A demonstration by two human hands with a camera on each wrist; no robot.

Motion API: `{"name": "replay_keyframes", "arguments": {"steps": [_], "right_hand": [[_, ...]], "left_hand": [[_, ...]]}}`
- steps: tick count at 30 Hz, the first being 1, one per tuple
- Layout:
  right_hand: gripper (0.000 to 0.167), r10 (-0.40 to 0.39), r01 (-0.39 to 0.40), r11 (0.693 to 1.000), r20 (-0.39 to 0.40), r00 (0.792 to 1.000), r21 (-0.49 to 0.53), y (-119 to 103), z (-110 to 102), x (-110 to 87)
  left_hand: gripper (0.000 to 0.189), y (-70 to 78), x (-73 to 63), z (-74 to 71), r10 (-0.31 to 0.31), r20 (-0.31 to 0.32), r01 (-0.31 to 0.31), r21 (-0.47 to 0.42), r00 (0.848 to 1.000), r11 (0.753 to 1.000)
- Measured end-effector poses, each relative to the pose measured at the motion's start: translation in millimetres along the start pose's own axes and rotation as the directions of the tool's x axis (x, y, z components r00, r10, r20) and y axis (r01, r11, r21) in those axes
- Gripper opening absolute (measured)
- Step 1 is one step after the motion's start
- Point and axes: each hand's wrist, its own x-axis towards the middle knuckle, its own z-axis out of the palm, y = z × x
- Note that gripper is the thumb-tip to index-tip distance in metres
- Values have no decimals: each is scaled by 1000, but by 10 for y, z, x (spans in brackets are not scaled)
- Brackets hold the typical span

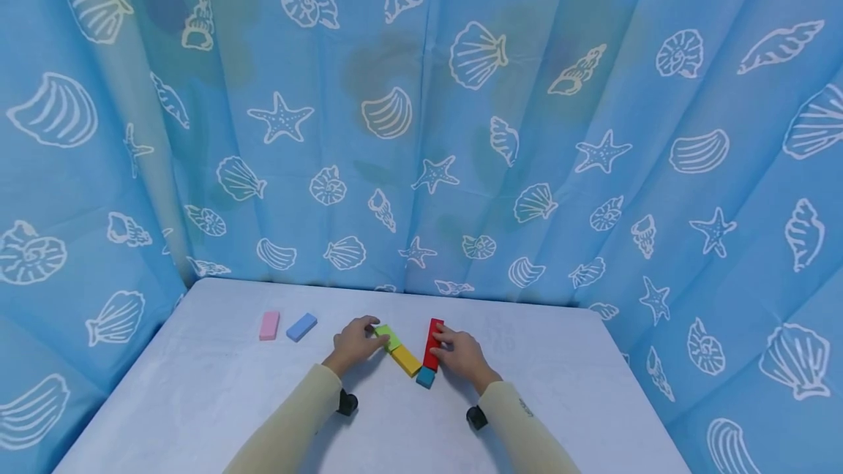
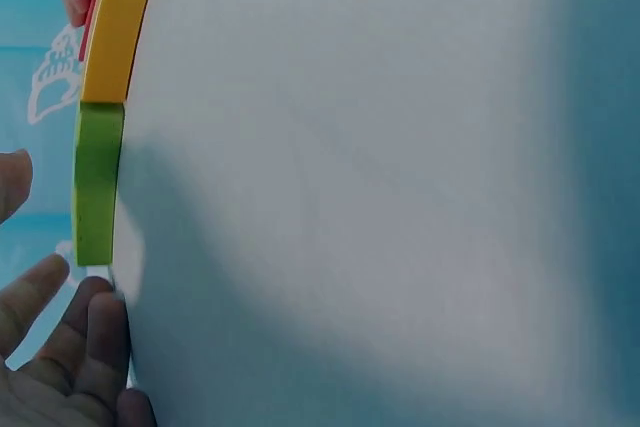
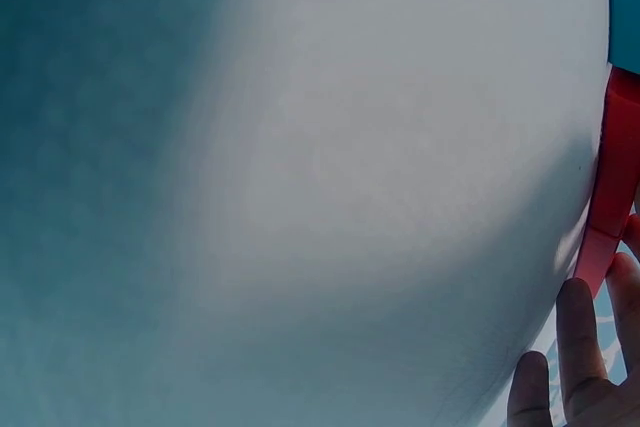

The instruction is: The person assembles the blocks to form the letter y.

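On the white table, a green block (image 1: 388, 336) and a yellow block (image 1: 405, 360) lie end to end in a slanting line. Red blocks (image 1: 430, 358), with a seam across them in the right wrist view, run from a teal block (image 1: 425, 377) toward the back. The yellow block's near end meets the teal one, forming a V. My left hand (image 1: 356, 344) is spread around the green block's far end; the left wrist view shows a gap between its fingertips (image 2: 48, 272) and the block. With thumb and fingers, my right hand (image 1: 464, 357) pinches the far red block (image 3: 598, 257).
To the left on the table lie a pink block (image 1: 269, 325) and a blue block (image 1: 301, 327), apart from the V. A blue shell-patterned curtain (image 1: 421, 130) encloses the table's back and sides.
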Motion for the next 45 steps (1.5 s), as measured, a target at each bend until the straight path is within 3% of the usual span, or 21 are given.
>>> {"name": "replay_keyframes", "arguments": {"steps": [10, 15, 24, 39, 45], "right_hand": [[49, 12, -12, 1000, 1, 1000, -8, -3, -30, -33], [51, 37, -37, 999, 4, 999, 5, -7, -1, -31], [48, 16, -16, 1000, -1, 1000, 2, -2, 47, -4], [47, 8, -8, 1000, -9, 1000, -9, 22, 52, 27], [48, 2, -2, 1000, -5, 1000, -16, 23, 28, 32]], "left_hand": [[39, -131, -61, -195, 127, -39, -131, -137, 991, 982], [42, -206, -99, -388, 142, -23, -143, -87, 990, 986], [43, -292, -120, -674, 191, -80, -195, -44, 978, 980], [44, -482, -207, -945, 192, -162, -195, -2, 968, 981], [45, -561, -231, -1040, 140, -153, -143, -9, 978, 990]]}}
